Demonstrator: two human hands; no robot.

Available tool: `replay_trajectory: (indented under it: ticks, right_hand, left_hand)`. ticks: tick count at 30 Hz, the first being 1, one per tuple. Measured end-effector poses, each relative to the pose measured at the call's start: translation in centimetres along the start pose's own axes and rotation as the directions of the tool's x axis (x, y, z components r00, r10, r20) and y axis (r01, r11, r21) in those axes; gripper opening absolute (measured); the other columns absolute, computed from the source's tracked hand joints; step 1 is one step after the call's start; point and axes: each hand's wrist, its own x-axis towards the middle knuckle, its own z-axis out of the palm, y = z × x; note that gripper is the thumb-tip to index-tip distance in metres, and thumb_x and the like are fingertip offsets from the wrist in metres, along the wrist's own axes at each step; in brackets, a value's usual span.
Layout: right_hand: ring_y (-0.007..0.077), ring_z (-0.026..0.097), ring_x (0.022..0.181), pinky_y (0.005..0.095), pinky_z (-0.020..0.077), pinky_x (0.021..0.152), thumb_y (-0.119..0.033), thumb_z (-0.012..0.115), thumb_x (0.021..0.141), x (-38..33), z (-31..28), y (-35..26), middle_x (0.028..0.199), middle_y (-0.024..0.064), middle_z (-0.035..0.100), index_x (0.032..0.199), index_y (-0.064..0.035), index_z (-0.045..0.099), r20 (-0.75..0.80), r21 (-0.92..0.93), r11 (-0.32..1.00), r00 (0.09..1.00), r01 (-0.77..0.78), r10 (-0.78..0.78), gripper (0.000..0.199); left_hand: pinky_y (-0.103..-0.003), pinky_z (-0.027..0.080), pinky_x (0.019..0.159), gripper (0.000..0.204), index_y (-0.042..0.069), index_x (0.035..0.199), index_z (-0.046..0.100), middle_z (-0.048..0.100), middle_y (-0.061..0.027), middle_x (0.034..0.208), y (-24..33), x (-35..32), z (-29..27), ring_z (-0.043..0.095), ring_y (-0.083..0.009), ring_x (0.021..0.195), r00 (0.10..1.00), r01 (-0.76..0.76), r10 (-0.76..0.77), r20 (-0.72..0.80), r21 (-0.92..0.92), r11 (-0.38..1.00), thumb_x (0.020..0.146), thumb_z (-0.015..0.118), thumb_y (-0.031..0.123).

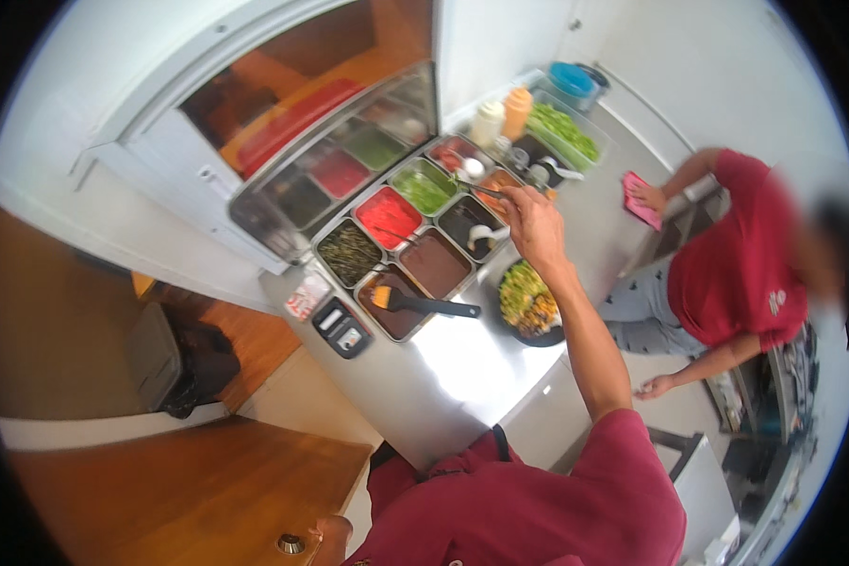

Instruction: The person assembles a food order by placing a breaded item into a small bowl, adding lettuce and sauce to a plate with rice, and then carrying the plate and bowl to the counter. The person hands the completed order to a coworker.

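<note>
Reaching over the pans with tongs

Reaching across the steel counter (462,368), the right hand (530,222) is closed round the handle of a pair of tongs (476,187), whose tips sit over the far pans — about where the green-filled pan (423,189) meets the ones behind it. Whether the tips hold anything is too small to tell. The left hand is not in view.

A dark bowl (530,304), already heaped with yellow and green food, stands on the counter just beside the near right edge of the pan rack and right under the forearm. Nearer the counter's left edge, a pan of red filling (388,215), a pan of dark shreds (348,251) and two brown pans lie in a row; a black-handled spatula (424,305) rests across the nearest pan.

To do this well, I judge the tongs should stay firmly pinched and travel low and straight back to the bowl, so nothing drops into neighbouring pans. Keep the sleeve and forearm lifted clear of the bowl's heap. Release only once the tips are over the bowl's middle.

At the far right end of the counter another person's hand (646,196) presses a pink cloth (641,200) — well apart from the bowl.
</note>
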Motion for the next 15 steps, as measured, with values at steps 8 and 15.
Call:
replay_trajectory:
  ticks: [8, 15]
  right_hand:
    - [0.0373, 0.067, 0.092, 0.0455, 0.0526, 0.08, -0.017, 0.066, 0.099, -14.9, -12.1, 2.5, 0.097, 0.015, 0.069, 0.112, -0.0052, 0.073, 0.027, -0.222, 0.927, 0.948, -0.303, 0.316, 0.019]
    - [0.0367, 0.067, 0.092, 0.0446, 0.0534, 0.079, -0.014, 0.066, 0.098, -21.7, -13.0, 2.9, 0.097, 0.0139, 0.069, 0.113, -0.005, 0.073, 0.058, -0.206, 0.917, 0.932, -0.34, 0.359, 0.019]
  left_hand:
    - [-0.059, 0.043, 0.107, 0.038, 0.025, 0.122, 0.078, 0.071, -0.0063, 0.133, -0.2, -2.5, -2.3, 0.065, -0.0301, 0.126, 0.997, -0.068, 0.07, -0.013, 0.133, 0.989, 0.084, 0.074, 0.031]
    - [-0.052, 0.047, 0.104, 0.037, 0.024, 0.119, 0.079, 0.073, -0.0068, 0.129, -0.9, -2.3, -4.1, 0.066, -0.028, 0.124, 0.995, -0.086, 0.095, -0.034, 0.212, 0.973, 0.083, 0.077, 0.03]
